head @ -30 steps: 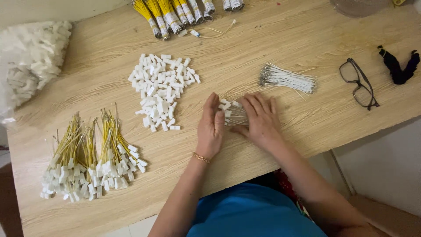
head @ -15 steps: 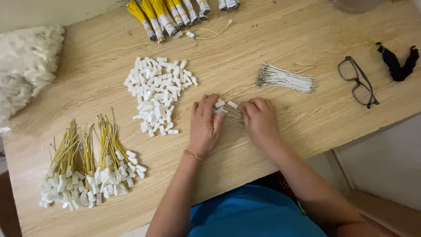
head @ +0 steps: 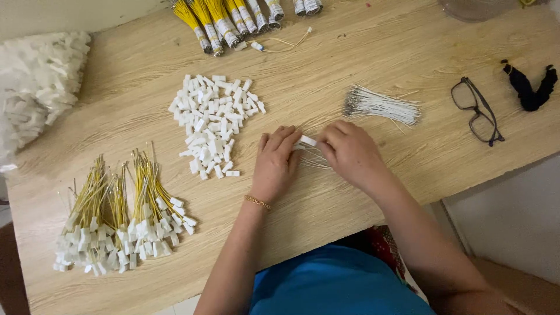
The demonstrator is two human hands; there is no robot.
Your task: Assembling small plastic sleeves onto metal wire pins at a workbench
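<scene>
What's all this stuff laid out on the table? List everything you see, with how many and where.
Loose connector housings: one pile, white, table centre.
Finished wire assemblies: several bunches, yellow wires with white housings, front left.
Bare wires: one bunch, white, right of centre.
Taped wire bundles: a row, yellow and white, far edge.
Bag of white parts: one, far left.
Eyeglasses: one pair, dark frame, right.
Fabric piece: one, dark, far right.
Wooden table: one, light brown.
Connector housing: one, white, between the fingertips.
Left hand: on the table, bracelet at the wrist.
Right hand: pinching the housing, over thin wires.
</scene>
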